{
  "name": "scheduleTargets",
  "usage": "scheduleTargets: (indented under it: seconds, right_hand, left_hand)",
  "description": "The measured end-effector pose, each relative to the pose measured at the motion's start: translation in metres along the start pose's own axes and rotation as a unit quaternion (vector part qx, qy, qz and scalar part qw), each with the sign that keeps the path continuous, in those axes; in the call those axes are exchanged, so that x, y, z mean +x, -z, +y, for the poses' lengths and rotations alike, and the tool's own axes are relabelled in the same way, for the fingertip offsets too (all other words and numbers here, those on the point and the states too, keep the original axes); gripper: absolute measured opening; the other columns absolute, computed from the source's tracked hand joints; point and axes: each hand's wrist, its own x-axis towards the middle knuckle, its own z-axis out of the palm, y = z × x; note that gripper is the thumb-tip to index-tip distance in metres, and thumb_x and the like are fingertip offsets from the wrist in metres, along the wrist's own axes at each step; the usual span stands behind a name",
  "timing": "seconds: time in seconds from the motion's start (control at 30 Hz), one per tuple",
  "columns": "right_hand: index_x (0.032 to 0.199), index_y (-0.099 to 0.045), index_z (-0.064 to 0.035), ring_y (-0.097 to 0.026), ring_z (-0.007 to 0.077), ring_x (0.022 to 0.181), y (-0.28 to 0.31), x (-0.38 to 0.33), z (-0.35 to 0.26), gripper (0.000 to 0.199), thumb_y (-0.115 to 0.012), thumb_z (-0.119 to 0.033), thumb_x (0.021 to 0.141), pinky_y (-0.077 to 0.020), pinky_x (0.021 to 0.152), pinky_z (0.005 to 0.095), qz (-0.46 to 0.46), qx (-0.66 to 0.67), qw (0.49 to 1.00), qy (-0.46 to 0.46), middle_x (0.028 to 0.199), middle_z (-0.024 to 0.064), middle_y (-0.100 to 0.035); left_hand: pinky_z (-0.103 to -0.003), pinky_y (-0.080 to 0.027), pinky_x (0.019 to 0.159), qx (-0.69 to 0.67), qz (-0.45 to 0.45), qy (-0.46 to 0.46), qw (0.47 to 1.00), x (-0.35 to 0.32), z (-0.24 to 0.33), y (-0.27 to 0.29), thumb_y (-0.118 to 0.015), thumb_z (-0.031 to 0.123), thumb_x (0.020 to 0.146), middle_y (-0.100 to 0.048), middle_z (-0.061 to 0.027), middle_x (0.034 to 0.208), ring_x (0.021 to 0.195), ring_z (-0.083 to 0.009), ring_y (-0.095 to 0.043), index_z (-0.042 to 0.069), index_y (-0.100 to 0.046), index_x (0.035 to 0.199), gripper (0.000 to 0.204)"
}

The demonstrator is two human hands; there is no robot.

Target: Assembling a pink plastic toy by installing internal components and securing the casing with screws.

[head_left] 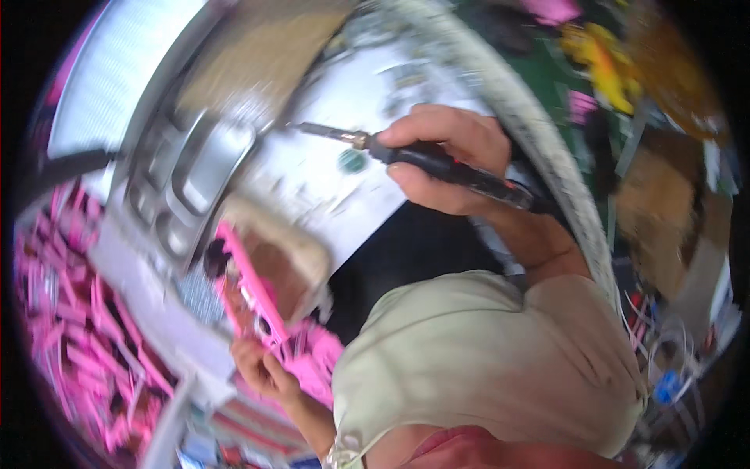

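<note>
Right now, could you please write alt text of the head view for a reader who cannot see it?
The right hand holds a black-handled soldering iron, its metal tip over a white work surface. The left hand grips a pink plastic part beside a grey metal fixture. A heap of pink parts lies at the left; the picture is blurred.

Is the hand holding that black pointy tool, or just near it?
Touching. The head view shows the right hand wrapped around the soldering iron, thumb and fingers pressed onto its black handle, metal tip sticking out left.
</note>
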Motion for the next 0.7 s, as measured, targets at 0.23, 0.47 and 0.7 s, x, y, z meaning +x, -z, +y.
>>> scheduleTargets:
  seconds: [0.23,0.47,0.7]
  right_hand:
    - [0.116,-0.062,-0.0007,-0.064,0.0083,0.091,0.141,-0.054,-0.034,0.033,-0.076,-0.003,0.086,-0.0504,0.081,0.0231,0.226,-0.035,0.961,-0.153,0.102,0.0069,-0.07]
    - [0.11,-0.064,-0.0012,-0.047,0.0044,0.059,0.208,-0.038,-0.008,0.021,-0.073,-0.003,0.091,-0.0337,0.055,0.0198,0.322,-0.008,0.929,-0.185,0.07,-0.0017,-0.058]
    - [0.114,-0.073,-0.0052,-0.059,0.0063,0.07,0.217,0.023,0.077,0.029,-0.077,-0.022,0.092,-0.0406,0.058,0.0202,0.233,-0.147,0.903,-0.329,0.09,0.0013,-0.071]
  left_hand:
    - [-0.046,-0.043,0.096,0.15,-0.084,-0.092,0.981,-0.007,-0.007,-0.035,-0.062,0.001,0.094,-0.058,-0.0149,0.096,0.098,-0.0342,-0.055,-0.001,-0.059,0.095,0.004]
    - [-0.056,-0.041,0.107,0.137,-0.094,-0.063,0.984,-0.008,-0.012,-0.032,-0.069,0.002,0.088,-0.062,-0.014,0.1,0.104,-0.037,-0.059,0.002,-0.064,0.097,0.01]
    - [-0.056,-0.037,0.111,0.164,-0.057,-0.075,0.982,0.004,-0.013,-0.026,-0.079,0.006,0.078,-0.065,-0.0098,0.101,0.105,-0.0332,-0.061,0.008,-0.069,0.093,0.018]
